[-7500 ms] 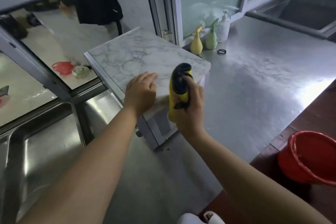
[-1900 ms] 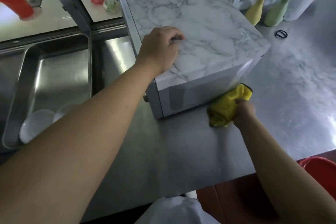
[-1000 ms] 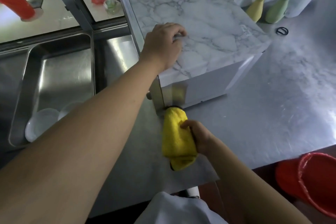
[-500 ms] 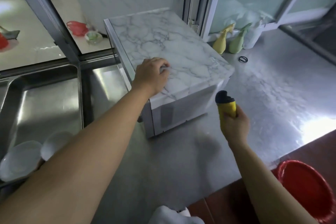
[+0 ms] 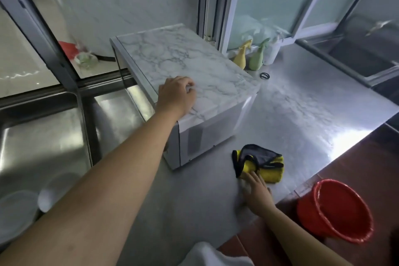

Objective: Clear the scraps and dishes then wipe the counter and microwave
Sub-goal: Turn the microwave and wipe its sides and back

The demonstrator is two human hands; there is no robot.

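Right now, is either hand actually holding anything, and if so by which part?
Nothing is clearly held. The right hand lies on the counter with fingertips touching the near edge of the yellow cloth. The left hand rests, fingers curled, on the microwave top.

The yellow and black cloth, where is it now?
In the head view, the yellow and black cloth lies on the steel counter, right of the marble-topped microwave, under the right hand's fingertips.

The cloth point(image 5: 264, 167) lies on the counter point(image 5: 302, 119) right of the microwave point(image 5: 194, 84), sink point(image 5: 43, 136) at left.

Dim, counter point(image 5: 336, 142) glare (edges blurred, warped)
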